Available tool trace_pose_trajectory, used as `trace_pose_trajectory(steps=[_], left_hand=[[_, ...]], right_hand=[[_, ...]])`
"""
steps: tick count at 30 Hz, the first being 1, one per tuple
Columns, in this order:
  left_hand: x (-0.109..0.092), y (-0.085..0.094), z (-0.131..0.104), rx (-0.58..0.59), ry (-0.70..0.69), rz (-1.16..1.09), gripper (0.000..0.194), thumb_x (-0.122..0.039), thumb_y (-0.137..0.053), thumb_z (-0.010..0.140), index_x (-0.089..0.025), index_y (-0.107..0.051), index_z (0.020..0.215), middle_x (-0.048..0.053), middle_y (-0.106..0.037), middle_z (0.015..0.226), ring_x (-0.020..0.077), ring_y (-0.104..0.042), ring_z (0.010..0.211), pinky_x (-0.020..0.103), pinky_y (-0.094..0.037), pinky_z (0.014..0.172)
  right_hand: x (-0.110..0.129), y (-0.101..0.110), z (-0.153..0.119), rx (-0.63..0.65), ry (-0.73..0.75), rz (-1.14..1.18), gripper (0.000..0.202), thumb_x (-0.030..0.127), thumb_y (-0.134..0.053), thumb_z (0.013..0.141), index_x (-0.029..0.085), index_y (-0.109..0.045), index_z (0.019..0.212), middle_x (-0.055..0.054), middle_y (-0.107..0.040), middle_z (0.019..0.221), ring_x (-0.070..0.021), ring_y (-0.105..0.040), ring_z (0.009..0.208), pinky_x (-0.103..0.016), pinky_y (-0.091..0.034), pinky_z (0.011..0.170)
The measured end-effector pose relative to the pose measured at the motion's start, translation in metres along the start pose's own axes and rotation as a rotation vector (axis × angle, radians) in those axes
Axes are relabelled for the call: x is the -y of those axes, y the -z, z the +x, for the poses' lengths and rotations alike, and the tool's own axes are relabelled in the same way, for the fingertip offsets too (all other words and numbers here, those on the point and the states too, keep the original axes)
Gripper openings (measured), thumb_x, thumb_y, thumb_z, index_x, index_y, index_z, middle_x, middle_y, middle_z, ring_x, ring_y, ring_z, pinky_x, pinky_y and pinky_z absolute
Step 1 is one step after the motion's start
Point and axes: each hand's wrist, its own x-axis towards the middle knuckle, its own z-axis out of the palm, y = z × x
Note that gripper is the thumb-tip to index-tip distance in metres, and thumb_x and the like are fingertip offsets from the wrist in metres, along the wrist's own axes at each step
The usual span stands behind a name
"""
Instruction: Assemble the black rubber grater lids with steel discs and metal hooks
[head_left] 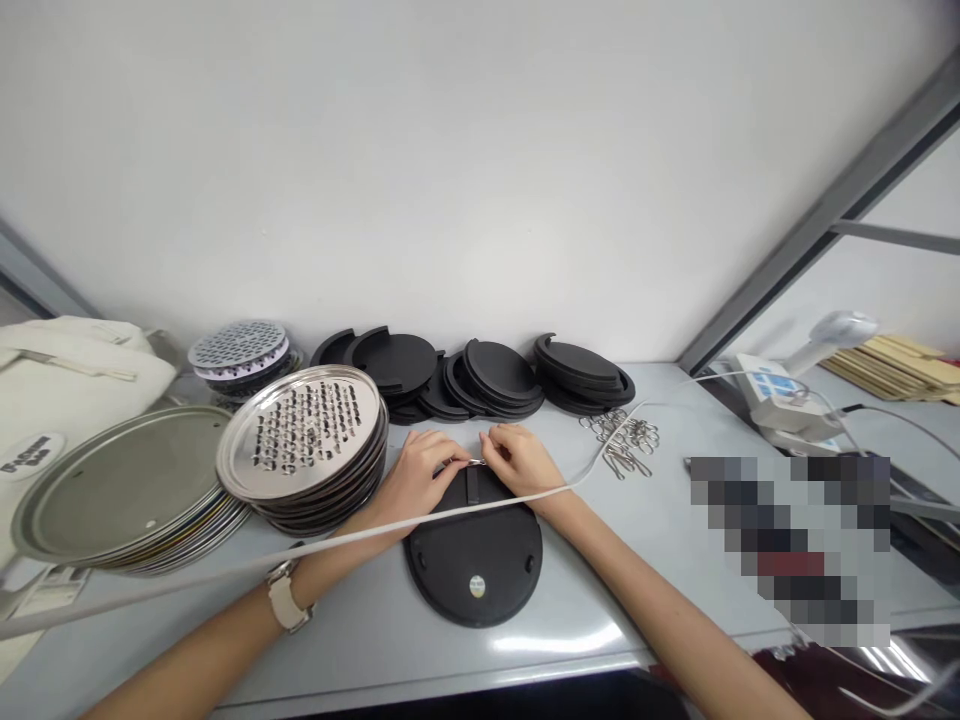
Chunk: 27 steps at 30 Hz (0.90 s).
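Observation:
A round black plate (480, 560) lies on the grey table, with two small nubs and a round sticker near its lower edge. At its top edge, above a short dark strip, both hands pinch a small metal clip (476, 462) between them. My left hand (427, 470) holds the clip from the left, fingers closed. From the right, my right hand (517, 458) has its fingers closed on the same clip. Several loose metal clips (630, 440) lie in a pile to the right of my right hand.
Black round plates (499, 372) are heaped along the wall. Grater discs (307, 435) and grey-green plates (120, 485) are stacked at left beside a white bag (82, 370). A white cable (480, 508) crosses over the forearms. A white device (780, 390) stands at right.

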Motion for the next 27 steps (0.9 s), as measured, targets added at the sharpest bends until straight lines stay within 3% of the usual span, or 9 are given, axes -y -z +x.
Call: trace_pose_trajectory(steps=[11,17,23,27], left_hand=[[0.005,-0.003,-0.003,-0.021,-0.063,0.099,0.015,-0.018,-0.049,0.09,-0.018,-0.063,0.085,0.001,-0.062,0.084,0.0163,-0.054,0.083,0.035,-0.035,0.086],[0.007,-0.005,-0.004,-0.013,-0.131,0.099,0.015,-0.015,-0.046,0.09,-0.017,-0.06,0.085,0.003,-0.058,0.082,0.0166,-0.052,0.081,0.034,-0.038,0.082],[0.01,-0.007,-0.004,-0.009,-0.112,0.076,0.017,-0.015,-0.043,0.091,-0.016,-0.058,0.083,0.003,-0.054,0.08,0.0166,-0.05,0.081,0.032,-0.041,0.079],[0.01,-0.008,-0.005,-0.012,-0.124,0.075,0.019,-0.015,-0.042,0.092,-0.016,-0.056,0.079,0.003,-0.052,0.078,0.0165,-0.049,0.081,0.031,-0.042,0.078]], right_hand=[[0.015,0.005,-0.003,-0.002,-0.031,-0.056,0.026,0.03,-0.036,0.094,0.021,-0.039,0.07,-0.001,-0.052,0.069,-0.0153,-0.048,0.068,-0.026,-0.034,0.069],[0.021,0.003,-0.005,0.088,-0.156,-0.153,0.03,0.037,-0.036,0.094,0.021,-0.042,0.069,-0.002,-0.057,0.064,-0.0155,-0.052,0.06,-0.026,-0.031,0.06],[0.023,0.003,-0.007,0.177,-0.249,-0.217,0.043,0.048,-0.031,0.094,0.021,-0.044,0.063,-0.002,-0.059,0.059,-0.0151,-0.053,0.053,-0.027,-0.026,0.054],[0.021,0.003,-0.006,0.124,-0.16,-0.113,0.031,0.04,-0.037,0.093,0.02,-0.048,0.072,-0.002,-0.057,0.065,-0.0154,-0.052,0.059,-0.026,-0.033,0.059]])
